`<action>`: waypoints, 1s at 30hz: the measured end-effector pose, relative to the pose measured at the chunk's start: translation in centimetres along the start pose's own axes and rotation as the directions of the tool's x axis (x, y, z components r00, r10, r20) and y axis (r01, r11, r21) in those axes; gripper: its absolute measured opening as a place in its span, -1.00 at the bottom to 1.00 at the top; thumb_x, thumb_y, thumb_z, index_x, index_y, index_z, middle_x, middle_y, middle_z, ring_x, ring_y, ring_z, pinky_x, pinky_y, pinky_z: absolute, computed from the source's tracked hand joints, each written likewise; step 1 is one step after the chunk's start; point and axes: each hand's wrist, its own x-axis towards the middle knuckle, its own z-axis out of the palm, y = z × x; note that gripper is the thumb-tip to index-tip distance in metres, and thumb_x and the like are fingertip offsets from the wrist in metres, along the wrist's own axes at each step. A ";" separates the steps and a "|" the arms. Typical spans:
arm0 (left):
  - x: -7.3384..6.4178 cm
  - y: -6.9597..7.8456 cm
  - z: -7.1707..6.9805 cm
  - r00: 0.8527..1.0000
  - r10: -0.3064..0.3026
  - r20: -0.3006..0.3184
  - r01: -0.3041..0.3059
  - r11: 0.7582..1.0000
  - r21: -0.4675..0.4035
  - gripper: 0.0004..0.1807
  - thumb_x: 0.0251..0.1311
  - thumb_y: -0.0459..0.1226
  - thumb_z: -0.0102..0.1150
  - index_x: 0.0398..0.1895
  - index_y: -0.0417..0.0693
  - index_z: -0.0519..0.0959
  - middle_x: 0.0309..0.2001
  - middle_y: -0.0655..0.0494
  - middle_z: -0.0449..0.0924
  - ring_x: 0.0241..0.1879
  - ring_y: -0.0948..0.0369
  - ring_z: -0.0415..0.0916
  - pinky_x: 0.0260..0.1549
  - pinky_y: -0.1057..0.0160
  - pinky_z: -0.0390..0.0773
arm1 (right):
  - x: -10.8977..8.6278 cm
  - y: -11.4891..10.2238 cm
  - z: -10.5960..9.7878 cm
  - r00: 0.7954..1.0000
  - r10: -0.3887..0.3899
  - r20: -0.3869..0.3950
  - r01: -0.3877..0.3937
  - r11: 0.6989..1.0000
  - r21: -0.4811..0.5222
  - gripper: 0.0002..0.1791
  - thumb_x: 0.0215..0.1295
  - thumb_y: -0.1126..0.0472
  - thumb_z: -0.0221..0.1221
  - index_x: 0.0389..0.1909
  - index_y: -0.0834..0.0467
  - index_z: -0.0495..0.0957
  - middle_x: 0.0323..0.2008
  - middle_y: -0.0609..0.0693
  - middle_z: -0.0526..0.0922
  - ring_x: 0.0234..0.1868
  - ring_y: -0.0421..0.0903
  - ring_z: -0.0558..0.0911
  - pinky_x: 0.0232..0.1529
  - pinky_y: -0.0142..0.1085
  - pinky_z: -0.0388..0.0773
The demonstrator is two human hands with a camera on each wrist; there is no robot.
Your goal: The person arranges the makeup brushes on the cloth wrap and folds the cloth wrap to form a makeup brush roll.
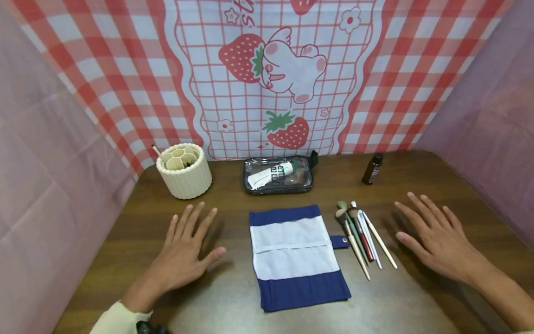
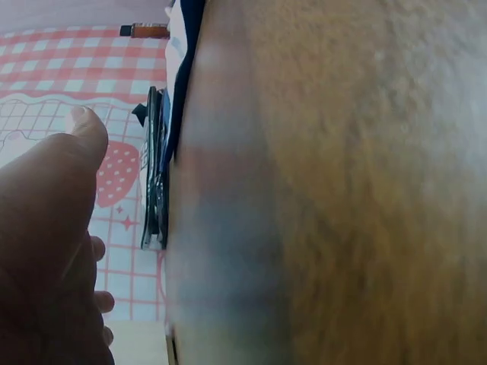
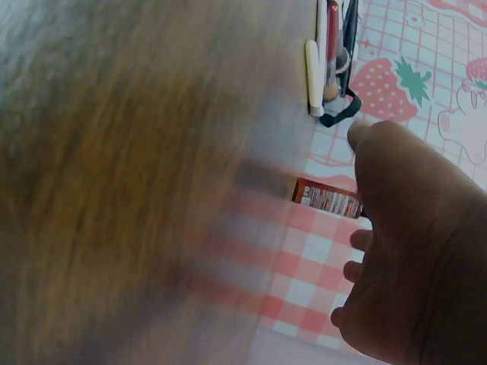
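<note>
In the head view, a blue and white fabric brush roll (image 1: 292, 260) lies unfolded between the two hands, its snap tab pointing right. Several makeup brushes (image 1: 362, 236) lie in a loose fan beside it, heads toward the back. My left hand (image 1: 181, 255), fingers spread and holding nothing, is left of the roll. On the other side, my right hand (image 1: 438, 241) is likewise spread, palm down, just right of the brushes. The left wrist view shows the left thumb (image 2: 87, 141) extended over the table side; the right thumb (image 3: 380, 144) appears similarly in the right wrist view.
A cream ribbed holder (image 1: 185, 178) with round compartments stands at the back left. A clear zip pouch (image 1: 300, 183) containing a white tube lies at the back middle. The small dark bottle (image 1: 372, 170) stands at the back right. A strawberry-print cloth (image 1: 275, 69) hangs behind the table.
</note>
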 end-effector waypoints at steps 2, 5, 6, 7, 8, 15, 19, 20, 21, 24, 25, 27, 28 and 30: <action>0.0 0.1 0.0 1.000 0.014 -0.005 -0.014 1.000 -0.020 0.00 0.32 0.31 -0.01 0.64 0.13 -0.14 0.60 -0.15 -0.27 0.55 -0.17 -0.37 0.42 -0.28 -0.26 | 0.3 -0.1 -0.1 1.000 -0.001 -0.022 0.001 1.000 -0.002 -0.29 0.41 -0.04 0.19 0.49 0.06 0.23 0.55 0.19 0.03 0.53 0.25 -0.01 0.36 0.41 -0.22; 0.1 0.5 0.2 0.999 0.041 -0.015 -0.042 0.996 -0.078 0.02 0.28 0.29 0.10 0.62 0.05 -0.04 0.59 -0.17 -0.19 0.54 -0.18 -0.27 0.42 -0.29 -0.18 | 1.1 -0.6 -0.2 0.997 -0.023 -0.069 0.023 1.000 0.002 -0.40 0.37 0.01 0.25 0.34 0.16 0.39 0.41 0.26 0.29 0.39 0.34 0.24 0.18 0.47 0.09; 0.2 0.8 0.2 0.998 0.053 -0.020 -0.055 0.993 -0.108 0.02 0.25 0.28 0.15 0.61 0.03 -0.01 0.59 -0.16 -0.16 0.54 -0.18 -0.22 0.41 -0.29 -0.14 | 1.4 -0.9 -0.2 0.995 -0.038 -0.090 0.039 0.999 0.008 -0.45 0.34 0.05 0.28 0.27 0.19 0.45 0.31 0.27 0.40 0.30 0.36 0.34 0.08 0.45 0.21; 0.3 1.1 0.2 0.998 0.065 -0.025 -0.068 0.988 -0.138 0.03 0.22 0.28 0.19 0.61 0.03 0.02 0.58 -0.13 -0.13 0.53 -0.17 -0.19 0.41 -0.29 -0.11 | 1.8 -1.4 -0.2 0.993 -0.049 -0.104 0.051 0.999 0.018 -0.51 0.31 0.09 0.31 0.19 0.21 0.51 0.21 0.26 0.48 0.21 0.35 0.41 0.00 0.42 0.27; 0.4 1.5 0.3 0.996 0.078 -0.033 -0.082 0.983 -0.165 0.04 0.19 0.28 0.23 0.60 0.05 0.04 0.58 -0.09 -0.10 0.53 -0.14 -0.15 0.40 -0.28 -0.07 | 2.0 -1.8 -0.2 0.992 -0.057 -0.113 0.061 0.998 0.033 -0.57 0.30 0.13 0.32 0.12 0.23 0.54 0.13 0.24 0.55 0.15 0.33 0.46 -0.05 0.37 0.33; 1.7 3.8 0.9 0.980 0.189 -0.062 -0.199 0.940 -0.277 0.09 0.01 0.26 0.41 0.55 0.05 0.16 0.54 0.03 0.05 0.50 -0.02 -0.02 0.38 -0.21 0.06 | 4.3 -6.2 -0.3 0.992 -0.033 -0.122 0.053 0.985 0.163 -0.83 0.20 0.32 0.37 -0.19 0.15 0.65 -0.30 -0.07 0.66 -0.25 -0.09 0.60 -0.30 -0.08 0.57; 2.3 4.5 1.4 0.972 0.229 -0.046 -0.232 0.923 -0.308 0.09 -0.01 0.22 0.45 0.53 -0.03 0.20 0.52 -0.01 0.10 0.48 0.00 0.03 0.37 -0.20 0.11 | 5.8 -8.1 0.0 0.999 0.008 -0.051 0.003 0.979 0.203 -0.82 0.23 0.31 0.36 -0.16 0.14 0.65 -0.35 -0.12 0.63 -0.34 -0.19 0.56 -0.40 -0.21 0.53; 2.5 4.6 1.5 0.972 0.233 -0.038 -0.234 0.921 -0.310 0.10 -0.01 0.23 0.45 0.53 -0.04 0.21 0.52 -0.02 0.11 0.48 0.01 0.03 0.37 -0.19 0.12 | 6.1 -8.5 0.1 0.999 0.019 -0.027 -0.013 0.978 0.206 -0.82 0.23 0.30 0.36 -0.15 0.14 0.65 -0.36 -0.13 0.63 -0.36 -0.20 0.55 -0.42 -0.23 0.51; 2.6 4.7 1.6 0.971 0.238 -0.032 -0.236 0.921 -0.310 0.10 -0.01 0.23 0.45 0.53 -0.05 0.22 0.51 -0.02 0.12 0.48 0.02 0.04 0.37 -0.18 0.13 | 6.4 -8.8 0.2 1.000 0.028 -0.002 -0.027 0.978 0.207 -0.81 0.24 0.28 0.36 -0.14 0.15 0.64 -0.37 -0.13 0.62 -0.39 -0.22 0.53 -0.44 -0.25 0.49; 3.0 4.9 1.9 0.969 0.248 -0.002 -0.237 0.923 -0.302 0.10 -0.01 0.24 0.44 0.51 -0.11 0.24 0.49 -0.04 0.15 0.48 0.02 0.05 0.38 -0.14 0.15 | 7.0 -9.6 0.5 0.996 0.058 0.066 -0.070 0.976 0.206 -0.79 0.25 0.23 0.37 -0.14 0.15 0.62 -0.41 -0.15 0.58 -0.45 -0.24 0.49 -0.47 -0.28 0.45; 3.1 5.0 2.0 0.968 0.251 0.010 -0.236 0.924 -0.301 0.09 0.00 0.24 0.43 0.51 -0.12 0.24 0.49 -0.04 0.16 0.47 0.02 0.06 0.38 -0.13 0.15 | 7.2 -9.8 0.6 0.994 0.063 0.086 -0.079 0.976 0.203 -0.78 0.25 0.22 0.38 -0.14 0.16 0.62 -0.42 -0.15 0.57 -0.46 -0.24 0.48 -0.48 -0.29 0.44; 3.3 5.0 2.1 0.966 0.255 0.030 -0.234 0.924 -0.302 0.09 0.02 0.24 0.42 0.50 -0.15 0.24 0.49 -0.05 0.16 0.47 0.02 0.06 0.38 -0.10 0.16 | 7.5 -10.2 0.9 0.989 0.081 0.122 -0.103 0.976 0.193 -0.77 0.24 0.20 0.38 -0.15 0.16 0.60 -0.43 -0.15 0.55 -0.48 -0.24 0.47 -0.48 -0.29 0.44; 3.4 5.1 2.1 0.966 0.255 0.039 -0.232 0.924 -0.305 0.08 0.02 0.24 0.41 0.50 -0.16 0.24 0.48 -0.05 0.16 0.47 0.01 0.06 0.38 -0.09 0.16 | 7.7 -10.4 1.0 0.986 0.091 0.142 -0.117 0.975 0.190 -0.76 0.23 0.20 0.39 -0.15 0.16 0.60 -0.44 -0.14 0.54 -0.48 -0.23 0.47 -0.48 -0.29 0.44; 3.5 5.1 2.2 0.966 0.253 0.052 -0.224 0.923 -0.313 0.09 0.02 0.24 0.42 0.50 -0.17 0.24 0.49 -0.04 0.16 0.47 0.02 0.06 0.39 -0.07 0.17 | 7.9 -10.8 1.2 0.980 0.103 0.170 -0.134 0.975 0.178 -0.73 0.22 0.19 0.40 -0.14 0.17 0.58 -0.44 -0.13 0.52 -0.48 -0.21 0.46 -0.48 -0.29 0.44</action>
